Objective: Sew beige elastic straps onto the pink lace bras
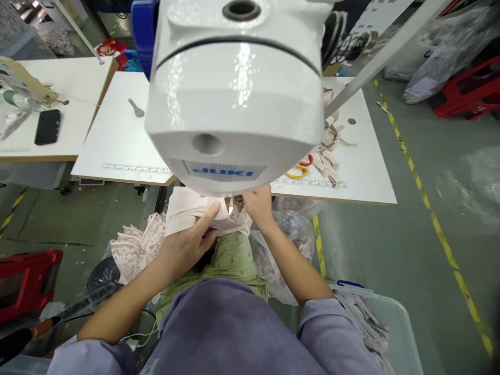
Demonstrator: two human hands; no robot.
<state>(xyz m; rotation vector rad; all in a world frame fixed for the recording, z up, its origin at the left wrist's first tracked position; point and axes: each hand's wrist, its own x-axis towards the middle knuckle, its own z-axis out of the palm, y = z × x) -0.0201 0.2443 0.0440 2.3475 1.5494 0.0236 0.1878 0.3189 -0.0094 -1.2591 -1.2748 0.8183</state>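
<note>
A pale pink garment piece (187,208) with lace edging lies beneath the white sewing machine head (234,104), close to the metal presser foot (231,206). My left hand (187,247) grips its left part, index finger stretched over the cloth and thumb lower down; the other fingertips are hidden by fabric. To the right of the presser foot, my right hand (258,208) is closed at the cloth's lace edge, its fingertips partly hidden under the machine head. A gathered bunch of lace (138,245) hangs at the left, beside my green-clad lap.
Yellow-and-red-handled scissors (299,171) and fabric scraps (328,151) lie on the white table (371,177) at right. A ruler strip (136,168) runs along the left front edge. A clear bin (402,323) with grey cloth and a red stool (27,284) stand nearby.
</note>
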